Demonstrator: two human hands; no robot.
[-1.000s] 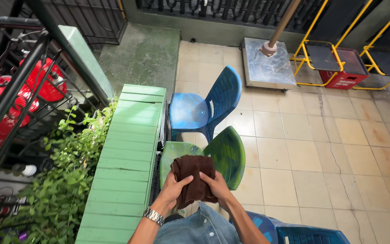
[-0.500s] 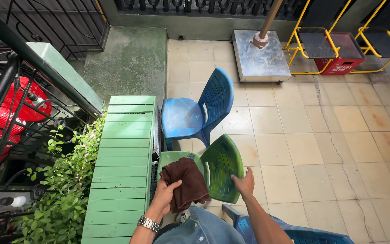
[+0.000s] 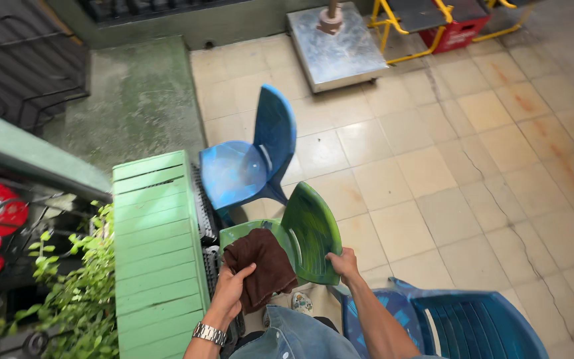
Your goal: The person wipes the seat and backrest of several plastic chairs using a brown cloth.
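the left hand [image 3: 234, 287] has its fingers closed over a dark brown cloth [image 3: 260, 266] that lies bunched on the seat of the green plastic chair [image 3: 303, 233], while the right hand [image 3: 344, 263] pinches the lower edge of that chair's backrest; the cloth looks soft, limp and light, best gathered in a fistful, and the chair stiff, light and smooth, surest by the backrest rim. no labels or signs are readable; a red crate [image 3: 463, 28] sits at the floor's far edge

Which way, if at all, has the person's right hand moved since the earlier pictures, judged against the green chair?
Yes. The right hand left the brown cloth and went rightward to grip the backrest edge of the green chair.
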